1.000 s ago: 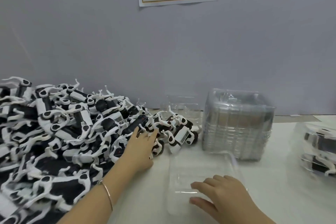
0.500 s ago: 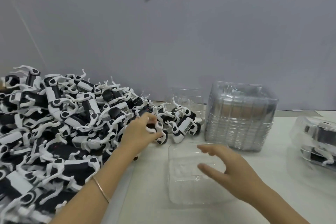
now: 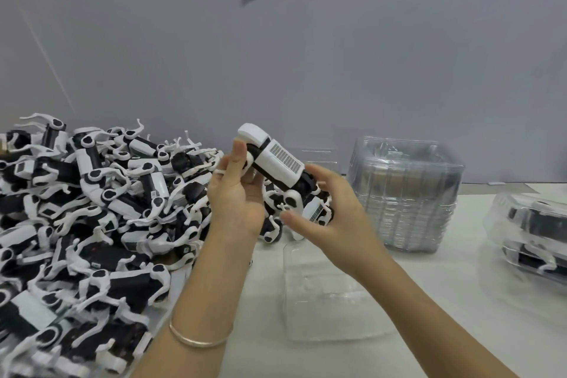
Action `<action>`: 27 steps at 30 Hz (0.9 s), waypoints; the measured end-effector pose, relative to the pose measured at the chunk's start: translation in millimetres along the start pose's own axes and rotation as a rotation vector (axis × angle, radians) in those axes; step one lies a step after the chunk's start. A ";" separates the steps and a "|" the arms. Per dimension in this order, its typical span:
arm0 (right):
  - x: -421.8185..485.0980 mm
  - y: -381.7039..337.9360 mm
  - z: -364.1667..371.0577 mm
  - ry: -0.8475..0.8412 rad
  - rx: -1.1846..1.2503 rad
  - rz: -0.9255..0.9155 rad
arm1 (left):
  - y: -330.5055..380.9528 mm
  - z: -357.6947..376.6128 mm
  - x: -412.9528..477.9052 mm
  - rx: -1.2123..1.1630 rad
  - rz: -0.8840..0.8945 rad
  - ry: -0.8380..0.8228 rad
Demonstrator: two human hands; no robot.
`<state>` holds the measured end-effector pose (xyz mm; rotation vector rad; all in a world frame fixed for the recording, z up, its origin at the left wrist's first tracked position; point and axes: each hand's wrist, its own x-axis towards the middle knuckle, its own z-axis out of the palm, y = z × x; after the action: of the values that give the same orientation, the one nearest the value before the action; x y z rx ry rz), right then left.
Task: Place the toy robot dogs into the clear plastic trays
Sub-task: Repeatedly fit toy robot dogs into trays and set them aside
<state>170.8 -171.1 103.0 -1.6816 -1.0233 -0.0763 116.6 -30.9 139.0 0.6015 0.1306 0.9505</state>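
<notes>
Left hand [image 3: 236, 193] grip holds toy dog [image 3: 276, 159], right hand [image 3: 334, 215] wide; packed trays [image 3: 497, 212] contain dogs [image 3: 543, 221].

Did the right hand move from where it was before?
Yes. The right hand lifted off the clear tray, up toward the wall, to the toy dog the left hand grips.

White table [image 3: 429, 310]. Bears a heap of toy robot dogs [image 3: 92, 209] left, one empty clear tray [image 3: 325, 304] centre. Also bears a tray stack [image 3: 405, 193] behind, packed trays [image 3: 534, 233] right.
</notes>
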 end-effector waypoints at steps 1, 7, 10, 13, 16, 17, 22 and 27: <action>0.9 -2.5 -0.4 0.042 -0.070 -0.039 | -4.2 2.0 -5.5 -0.015 -0.038 -0.007; 13.5 -3.7 -23.2 0.099 -0.259 -0.102 | -25.7 -3.9 -27.7 0.127 -0.034 -0.209; 21.1 3.8 -55.6 0.227 0.036 0.065 | -22.6 -40.9 -25.5 0.465 0.237 -0.385; 19.7 19.5 -86.5 0.251 0.385 0.259 | -23.3 -89.0 -24.7 1.106 0.110 -0.635; 5.9 38.6 -98.9 0.200 0.414 0.332 | -24.4 -124.2 -35.2 1.466 -0.114 -0.756; -0.1 44.7 -100.1 0.194 0.396 0.339 | -23.7 -132.1 -37.9 1.524 -0.074 -0.774; -19.2 67.5 -95.0 0.164 0.332 0.416 | -13.0 -133.6 -55.1 1.809 0.272 -0.936; -23.1 69.9 -79.2 0.091 0.349 0.453 | -17.3 -115.6 -76.6 1.646 0.664 -1.012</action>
<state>236.2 -249.9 68.4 -1.5317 -0.5317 0.3034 42.4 -50.2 22.2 2.6953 -0.2695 0.8814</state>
